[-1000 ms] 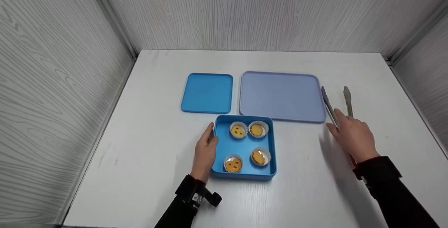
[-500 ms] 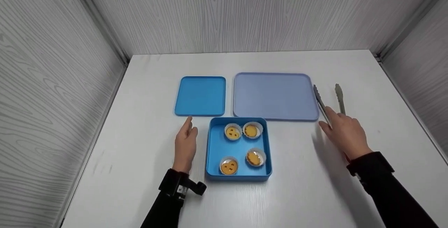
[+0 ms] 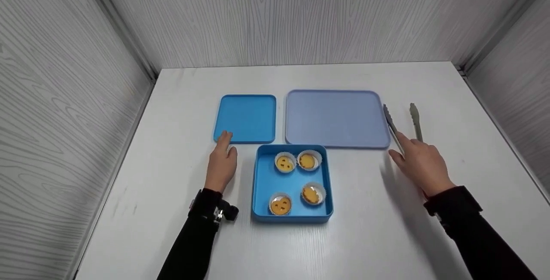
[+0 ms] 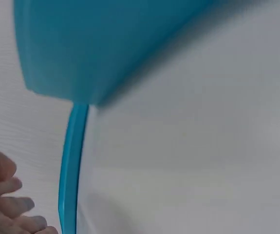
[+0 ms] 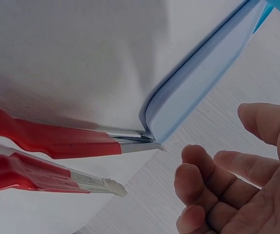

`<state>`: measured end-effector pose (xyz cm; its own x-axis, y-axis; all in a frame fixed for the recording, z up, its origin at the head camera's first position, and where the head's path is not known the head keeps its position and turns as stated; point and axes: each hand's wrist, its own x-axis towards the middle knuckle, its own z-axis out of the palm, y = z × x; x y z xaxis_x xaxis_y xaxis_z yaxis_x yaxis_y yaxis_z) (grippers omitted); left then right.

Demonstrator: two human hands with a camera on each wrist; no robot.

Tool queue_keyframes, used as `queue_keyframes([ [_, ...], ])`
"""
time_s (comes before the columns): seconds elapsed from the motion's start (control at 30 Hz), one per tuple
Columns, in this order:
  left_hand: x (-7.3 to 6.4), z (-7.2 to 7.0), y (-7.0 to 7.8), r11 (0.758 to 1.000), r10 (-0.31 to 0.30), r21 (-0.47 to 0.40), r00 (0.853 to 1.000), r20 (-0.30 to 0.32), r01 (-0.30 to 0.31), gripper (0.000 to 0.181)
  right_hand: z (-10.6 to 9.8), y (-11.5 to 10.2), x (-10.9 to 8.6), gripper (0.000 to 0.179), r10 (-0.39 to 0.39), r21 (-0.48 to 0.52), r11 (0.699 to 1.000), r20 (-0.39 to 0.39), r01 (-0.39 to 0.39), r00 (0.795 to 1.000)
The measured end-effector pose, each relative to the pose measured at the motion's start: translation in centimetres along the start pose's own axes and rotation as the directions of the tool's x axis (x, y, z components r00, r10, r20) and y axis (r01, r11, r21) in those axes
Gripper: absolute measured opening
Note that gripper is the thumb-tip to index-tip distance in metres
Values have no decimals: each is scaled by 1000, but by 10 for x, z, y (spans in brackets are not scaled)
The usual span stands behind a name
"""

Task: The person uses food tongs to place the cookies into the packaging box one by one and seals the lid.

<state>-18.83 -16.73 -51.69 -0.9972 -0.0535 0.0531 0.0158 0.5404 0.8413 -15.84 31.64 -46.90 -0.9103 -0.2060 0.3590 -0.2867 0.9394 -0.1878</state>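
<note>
My left hand (image 3: 220, 166) hangs beside a blue square box, its fingertips over the near left corner of a flat blue square tray (image 3: 247, 117). Its fingers look relaxed in the left wrist view and hold nothing. Inside the box (image 3: 294, 219) are several yellow biscuits in white paper cups, one of them a round biscuit (image 3: 284, 164) with holes. Over the tongs (image 3: 414, 119) lies my right hand (image 3: 423, 164). The right wrist view shows its fingers (image 5: 188, 183) loosely bent, apart from the red handles (image 5: 57, 139). Whether it touches the tongs elsewhere I cannot tell.
A lavender rectangular tray (image 3: 337, 119) lies behind the box, with the tongs' left arm close to its right edge. Wood-grain panels rise at the back (image 3: 275, 18), left (image 3: 51, 142) and right of the white table (image 3: 172, 112).
My left hand has come away from the box's left wall and moved left and forward to the blue tray. The right hand stays by the tongs. The head view has shifted slightly.
</note>
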Motion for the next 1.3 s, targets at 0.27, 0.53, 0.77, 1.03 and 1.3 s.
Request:
queue_keyframes([
  [0.27, 16, 4, -11, 880, 71, 452, 982, 176, -144, 54, -1, -4, -1, 49, 4, -6, 1000, 65, -4, 998],
  [0.53, 17, -6, -8, 822, -11, 560, 980, 199, -105, 50, 0, -10, 2, 47, -1, -3, 1000, 79, 1, 997],
  [0.77, 19, -15, -4, 793, 8, 600, 987, 159, -103, 39, 2, -16, 5, 46, -33, -12, 999, 86, 34, 996],
  [1.03, 18, -19, -2, 738, 85, 662, 991, 105, -133, 21, 2, -14, 5, 42, -70, -18, 997, 51, 71, 996],
  [1.3, 14, -25, 1, 690, 142, 705, 986, 90, -164, 9, 2, -14, 5, 40, -96, -5, 995, 37, 96, 995],
])
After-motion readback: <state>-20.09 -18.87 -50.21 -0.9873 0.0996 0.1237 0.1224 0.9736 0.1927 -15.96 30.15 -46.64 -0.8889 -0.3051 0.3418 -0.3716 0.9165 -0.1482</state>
